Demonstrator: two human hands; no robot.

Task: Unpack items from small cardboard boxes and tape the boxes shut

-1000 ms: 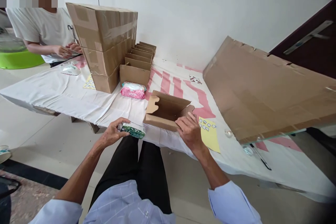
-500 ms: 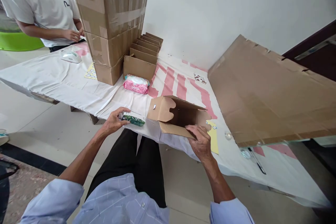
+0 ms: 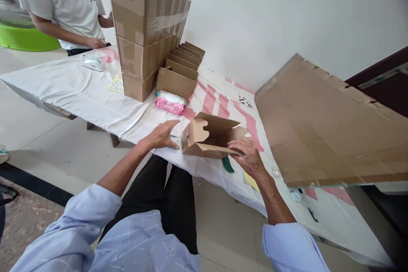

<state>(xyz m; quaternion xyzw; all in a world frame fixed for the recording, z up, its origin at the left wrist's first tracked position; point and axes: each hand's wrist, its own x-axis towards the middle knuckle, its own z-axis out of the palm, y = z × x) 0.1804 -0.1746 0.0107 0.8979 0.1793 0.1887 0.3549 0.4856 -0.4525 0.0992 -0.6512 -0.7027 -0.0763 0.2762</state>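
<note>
A small open cardboard box (image 3: 207,138) lies on its side at the near edge of the white-covered table (image 3: 79,89), its flapped open end facing left. My right hand (image 3: 247,157) is closed on the box's right front wall. My left hand (image 3: 161,135) holds a small green-and-white packet (image 3: 175,141) right at the box's open end, and the fingers cover most of the packet. A green object (image 3: 228,165) and a yellow sticker sheet (image 3: 251,180) show from under the box and my right hand.
A stack of taped cartons (image 3: 146,29) stands at the back left, with a row of folded boxes (image 3: 183,61) and a pink wipes pack (image 3: 170,103) beside it. A large cardboard sheet (image 3: 318,123) leans at the right. Another person (image 3: 63,4) works at the far left end.
My left hand has carried the green packet rightward to the box's open end. My right hand has tipped the box onto its side and drawn it closer.
</note>
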